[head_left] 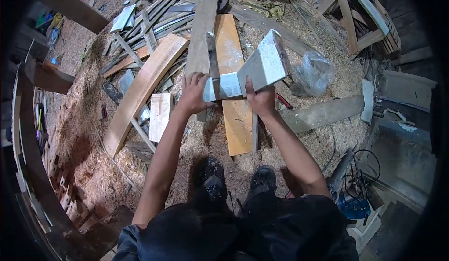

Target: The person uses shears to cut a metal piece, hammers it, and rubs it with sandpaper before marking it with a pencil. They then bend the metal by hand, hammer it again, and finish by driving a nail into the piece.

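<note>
Both hands hold pale wooden pieces in front of me, above the boards on the floor. My left hand is closed on the left end of a short whitish wood block, its thumb under the near edge. A narrow dark strip stands across this block beside my left fingers. My right hand grips the near end of a wider white-faced wood piece, thumb up along its side. This piece slants up to the right and meets the short block; its outer end is rough and dark.
An orange-brown board and a grey plank lie beneath. A curved plank is at left, a clear plastic bag at right. Wood shavings cover the floor. A blue power tool with a cord sits at lower right.
</note>
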A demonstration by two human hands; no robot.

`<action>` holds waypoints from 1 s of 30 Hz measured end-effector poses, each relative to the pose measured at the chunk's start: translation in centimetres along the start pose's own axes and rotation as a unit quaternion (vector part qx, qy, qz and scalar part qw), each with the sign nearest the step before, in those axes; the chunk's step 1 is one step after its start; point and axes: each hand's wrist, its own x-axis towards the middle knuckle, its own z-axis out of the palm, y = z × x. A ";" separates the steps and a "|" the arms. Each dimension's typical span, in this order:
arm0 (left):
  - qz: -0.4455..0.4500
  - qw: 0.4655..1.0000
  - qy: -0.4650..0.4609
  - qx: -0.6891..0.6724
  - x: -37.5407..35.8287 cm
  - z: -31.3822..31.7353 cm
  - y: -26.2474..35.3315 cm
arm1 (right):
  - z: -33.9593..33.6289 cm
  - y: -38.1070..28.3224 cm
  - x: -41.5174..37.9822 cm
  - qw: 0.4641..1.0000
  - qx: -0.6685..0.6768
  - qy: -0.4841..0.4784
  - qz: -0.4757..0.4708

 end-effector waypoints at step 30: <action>-0.145 0.852 0.044 -0.501 -0.6 -0.2 5.0 | -6.4 -9.5 4.6 0.927 0.200 0.300 0.100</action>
